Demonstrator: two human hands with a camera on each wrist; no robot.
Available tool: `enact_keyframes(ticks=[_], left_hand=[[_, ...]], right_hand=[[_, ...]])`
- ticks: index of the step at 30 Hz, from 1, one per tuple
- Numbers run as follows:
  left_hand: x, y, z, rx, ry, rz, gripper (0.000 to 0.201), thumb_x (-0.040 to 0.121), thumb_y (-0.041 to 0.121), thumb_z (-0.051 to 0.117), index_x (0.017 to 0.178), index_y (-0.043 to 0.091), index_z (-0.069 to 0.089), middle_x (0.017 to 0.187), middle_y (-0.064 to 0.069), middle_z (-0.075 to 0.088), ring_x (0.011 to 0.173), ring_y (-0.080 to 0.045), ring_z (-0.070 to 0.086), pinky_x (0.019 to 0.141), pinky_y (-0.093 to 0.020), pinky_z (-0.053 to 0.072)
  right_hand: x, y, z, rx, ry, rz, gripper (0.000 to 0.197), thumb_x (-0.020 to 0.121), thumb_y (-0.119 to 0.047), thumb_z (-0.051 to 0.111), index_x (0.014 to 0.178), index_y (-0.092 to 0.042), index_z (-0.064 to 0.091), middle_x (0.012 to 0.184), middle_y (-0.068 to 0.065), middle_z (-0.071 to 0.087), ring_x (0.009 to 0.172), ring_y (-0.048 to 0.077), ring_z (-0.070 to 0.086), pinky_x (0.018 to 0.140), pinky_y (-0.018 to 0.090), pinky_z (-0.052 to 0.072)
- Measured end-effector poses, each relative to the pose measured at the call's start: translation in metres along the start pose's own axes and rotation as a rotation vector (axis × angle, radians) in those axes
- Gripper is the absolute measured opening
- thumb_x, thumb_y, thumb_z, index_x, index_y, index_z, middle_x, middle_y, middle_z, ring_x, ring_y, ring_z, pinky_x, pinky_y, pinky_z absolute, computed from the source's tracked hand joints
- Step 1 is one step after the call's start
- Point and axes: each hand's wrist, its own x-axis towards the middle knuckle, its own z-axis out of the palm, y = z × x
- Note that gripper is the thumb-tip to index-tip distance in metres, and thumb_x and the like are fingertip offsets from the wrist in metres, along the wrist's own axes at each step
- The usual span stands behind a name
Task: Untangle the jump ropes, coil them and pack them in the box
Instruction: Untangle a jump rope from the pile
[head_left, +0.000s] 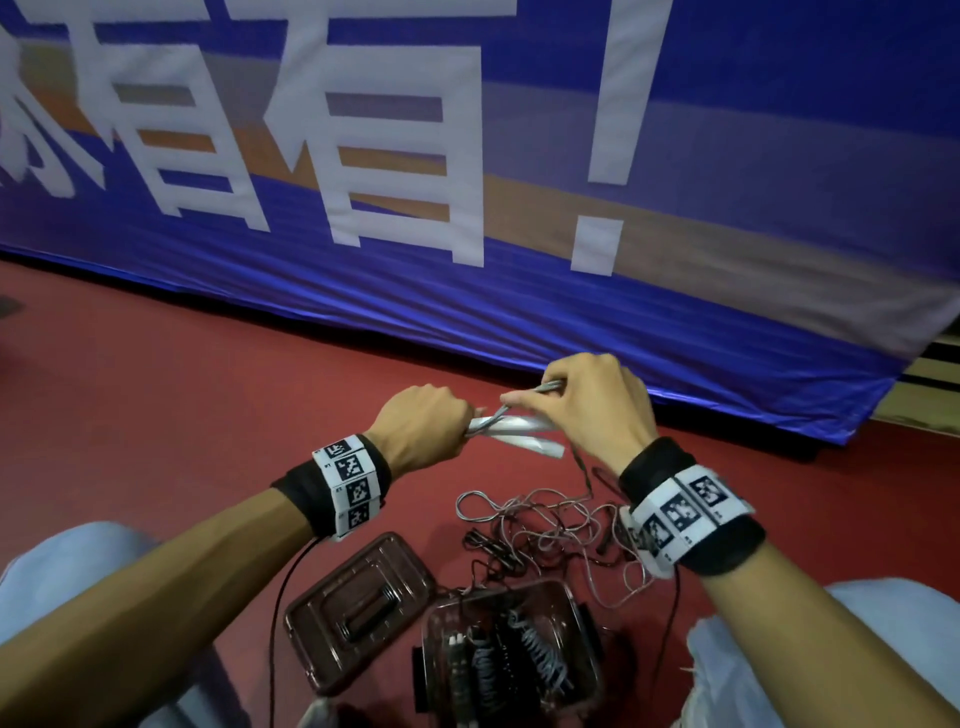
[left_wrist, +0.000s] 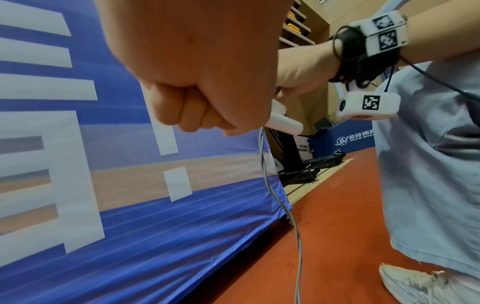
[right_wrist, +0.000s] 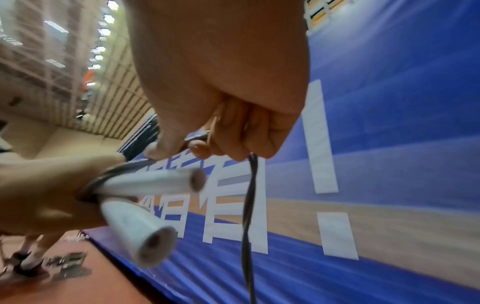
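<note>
Left hand (head_left: 421, 426) fingers curled tight round two white handles (head_left: 514, 434) of a jump rope, ends pointing toward 3 o'clock. Right hand (head_left: 592, 410) fingers pinch the grey cord (head_left: 545, 388) just above the handles; cord hangs from it toward 6 o'clock. Loose tangle of ropes (head_left: 550, 519) on the red floor (head_left: 182, 374), below the hands. Clear box (head_left: 511, 660) at 6 o'clock, holding coiled ropes; its lid (head_left: 358, 608) lies touching it at 9 o'clock. Blue banner (head_left: 519, 156) at 12 o'clock.
</note>
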Motion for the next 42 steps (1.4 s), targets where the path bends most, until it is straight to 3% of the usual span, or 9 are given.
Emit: enact_keyframes(ticks=[3, 7, 10, 14, 18, 23, 29, 35, 42], left_hand=[[-0.005, -0.005, -0.009, -0.006, 0.12, 0.058, 0.03, 0.101, 0.036, 0.042, 0.103, 0.018, 0.066, 0.089, -0.013, 0.072, 0.084, -0.041, 0.068, 0.067, -0.04, 0.049], [-0.01, -0.008, -0.025, -0.072, 0.34, 0.138, 0.03, 0.096, 0.028, 0.061, 0.07, 0.012, 0.06, 0.053, -0.008, 0.06, 0.044, -0.038, 0.057, 0.04, -0.031, 0.036], [-0.01, -0.013, -0.036, -0.084, 0.52, 0.221, 0.037, 0.094, 0.024, 0.058, 0.059, 0.013, 0.05, 0.043, -0.004, 0.048, 0.029, -0.031, 0.042, 0.038, -0.023, 0.021], [-0.014, -0.002, -0.048, -0.165, 0.694, 0.327, 0.035, 0.094, 0.026, 0.048, 0.062, 0.013, 0.049, 0.046, -0.003, 0.047, 0.031, -0.029, 0.037, 0.037, -0.023, 0.022], [-0.013, 0.0, -0.058, -0.22, 0.736, 0.229, 0.041, 0.101, 0.029, 0.04, 0.065, 0.012, 0.05, 0.048, -0.005, 0.049, 0.033, -0.034, 0.04, 0.036, -0.027, 0.025], [-0.003, -0.009, -0.056, -0.206, 0.599, -0.042, 0.036, 0.1, 0.033, 0.048, 0.073, 0.01, 0.052, 0.05, -0.012, 0.052, 0.039, -0.04, 0.046, 0.042, -0.031, 0.023], [0.002, 0.006, -0.048, -0.248, 0.319, -0.217, 0.032, 0.107, 0.033, 0.038, 0.098, 0.008, 0.055, 0.089, -0.02, 0.067, 0.08, -0.046, 0.062, 0.058, -0.04, 0.029], [0.004, 0.018, -0.029, -0.231, 0.167, -0.163, 0.031, 0.095, 0.021, 0.052, 0.123, 0.012, 0.041, 0.087, -0.014, 0.065, 0.078, -0.044, 0.061, 0.056, -0.04, 0.03], [0.004, 0.024, -0.007, -0.15, 0.003, -0.184, 0.015, 0.096, 0.018, 0.052, 0.11, 0.012, 0.05, 0.096, -0.011, 0.064, 0.083, -0.038, 0.064, 0.058, -0.038, 0.033]], right_hand=[[0.006, 0.013, -0.003, 0.273, -0.08, -0.011, 0.071, 0.066, -0.082, 0.072, 0.058, -0.012, 0.06, 0.048, 0.005, 0.044, 0.048, 0.017, 0.033, 0.048, 0.03, 0.026], [0.013, 0.016, -0.007, 0.571, -0.208, 0.001, 0.076, 0.073, -0.066, 0.078, 0.061, 0.003, 0.048, 0.057, 0.005, 0.032, 0.053, 0.015, 0.027, 0.05, 0.026, 0.024], [0.015, 0.024, -0.006, 0.732, -0.527, 0.067, 0.09, 0.07, -0.075, 0.074, 0.085, 0.013, 0.062, 0.067, 0.012, 0.044, 0.055, 0.018, 0.035, 0.049, 0.027, 0.029], [0.01, 0.018, -0.003, 0.86, -0.679, 0.075, 0.059, 0.076, -0.067, 0.063, 0.076, -0.009, 0.074, 0.064, 0.005, 0.066, 0.051, 0.011, 0.056, 0.051, 0.023, 0.042], [0.003, -0.001, 0.013, 1.075, -0.635, 0.124, 0.051, 0.085, -0.063, 0.053, 0.058, -0.02, 0.051, 0.051, 0.0, 0.037, 0.038, 0.01, 0.028, 0.041, 0.023, 0.015], [-0.006, -0.03, 0.042, 1.218, -0.444, 0.334, 0.055, 0.105, -0.051, 0.045, 0.062, -0.019, 0.031, 0.051, -0.002, 0.023, 0.034, 0.007, 0.015, 0.046, 0.021, 0.005], [-0.012, -0.034, 0.059, 1.235, -0.585, 0.528, 0.065, 0.097, -0.072, 0.041, 0.059, -0.021, 0.03, 0.053, 0.001, 0.021, 0.035, 0.011, 0.015, 0.051, 0.027, 0.006], [-0.019, -0.033, 0.065, 1.109, -0.589, 0.574, 0.06, 0.105, -0.057, 0.038, 0.059, -0.021, 0.029, 0.048, -0.002, 0.021, 0.033, 0.009, 0.017, 0.041, 0.014, 0.013], [-0.027, -0.042, 0.079, 0.679, -0.521, 0.407, 0.049, 0.109, -0.039, 0.033, 0.069, -0.014, 0.046, 0.049, 0.001, 0.042, 0.039, 0.016, 0.039, 0.048, 0.026, 0.03]])
